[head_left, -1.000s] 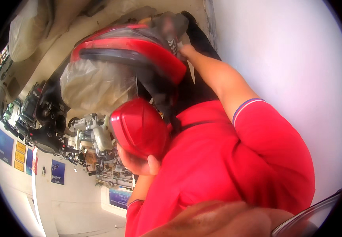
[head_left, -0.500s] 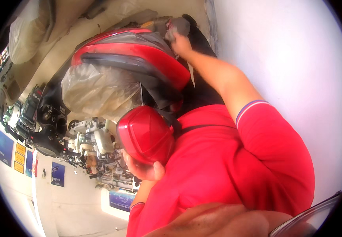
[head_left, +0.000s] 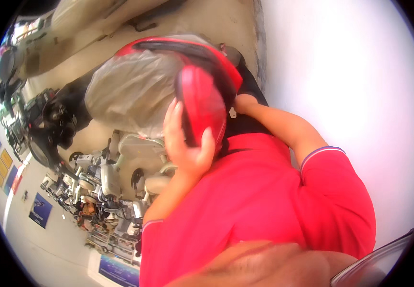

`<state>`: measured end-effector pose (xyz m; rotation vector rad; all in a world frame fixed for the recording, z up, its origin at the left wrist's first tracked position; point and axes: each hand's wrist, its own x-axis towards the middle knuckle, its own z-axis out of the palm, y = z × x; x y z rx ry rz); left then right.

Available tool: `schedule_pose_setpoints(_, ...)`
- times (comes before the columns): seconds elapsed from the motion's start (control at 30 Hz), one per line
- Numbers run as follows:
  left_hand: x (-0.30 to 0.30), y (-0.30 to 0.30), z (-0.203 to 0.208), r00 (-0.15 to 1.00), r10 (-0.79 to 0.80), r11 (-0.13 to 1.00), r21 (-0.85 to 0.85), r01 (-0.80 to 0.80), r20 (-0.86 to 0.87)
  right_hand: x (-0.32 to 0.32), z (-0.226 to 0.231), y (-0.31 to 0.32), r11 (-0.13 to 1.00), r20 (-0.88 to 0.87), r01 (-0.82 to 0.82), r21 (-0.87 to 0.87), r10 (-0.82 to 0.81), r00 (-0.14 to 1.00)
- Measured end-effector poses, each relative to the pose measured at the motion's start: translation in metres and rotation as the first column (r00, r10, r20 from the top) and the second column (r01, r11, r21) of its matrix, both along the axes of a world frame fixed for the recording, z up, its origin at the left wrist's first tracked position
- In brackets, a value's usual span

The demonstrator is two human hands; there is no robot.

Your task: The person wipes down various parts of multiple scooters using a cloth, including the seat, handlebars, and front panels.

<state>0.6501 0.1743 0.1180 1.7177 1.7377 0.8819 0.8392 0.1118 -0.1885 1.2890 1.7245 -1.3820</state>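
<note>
My left hand (head_left: 188, 146) grips a shiny red rounded case (head_left: 202, 98) with a black edge, which looks like a scooter's top case. The fingers lie along its left side and the thumb presses its near face. Behind it stands a red and black scooter (head_left: 231, 67), its seat wrapped in cloudy plastic film (head_left: 130, 93). My right hand (head_left: 246, 103) is low beside the scooter's red side panel, close to my dark trousers. Its fingers are turned away and hidden, and a small white piece (head_left: 232, 113) shows next to it.
A white wall (head_left: 340, 71) rises close on my right. Many parked scooters (head_left: 102, 182) crowd the left side, with blue posters (head_left: 40, 210) on the wall beyond. Another plastic-wrapped vehicle (head_left: 73, 14) stands at the far left.
My left hand has raised the red case and brought it up against the scooter, over the plastic film. My right hand has drawn back from a grey part at the far end toward my body.
</note>
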Motion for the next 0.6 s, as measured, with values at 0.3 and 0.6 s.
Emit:
schedule_pose_setpoints(0.3,0.008,0.009,-0.006,0.974,0.067,0.997,0.029,-0.075,0.216,0.05,-0.02,-0.011,0.922,-0.177,0.339,0.187,-0.308,0.935)
schedule_pose_setpoints(0.6,-0.049,-0.111,-0.061,0.967,0.255,0.876,-0.431,-0.217,0.032,0.084,-0.01,0.02,0.92,-0.188,0.013,0.392,0.066,0.98)
